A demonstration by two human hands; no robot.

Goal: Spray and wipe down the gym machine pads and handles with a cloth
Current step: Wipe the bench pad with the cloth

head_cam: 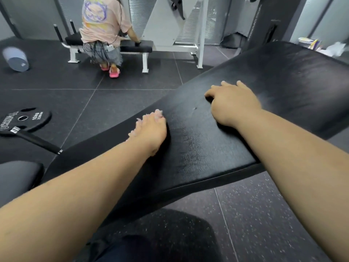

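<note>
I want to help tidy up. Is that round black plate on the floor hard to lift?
Probably heavy: the weight plate is marked 10KG. It looks stiff, not bendy. Lying flat on the floor, it likely won't roll.

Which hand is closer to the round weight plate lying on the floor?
Left. The left hand, gripping the pink cloth, sits at the pad edge nearest the weight plate; the right hand rests farther across the pad.

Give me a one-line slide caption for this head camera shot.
Left hand grips a pale pink cloth at the edge of the black bench pad; right hand rests on top.
</note>
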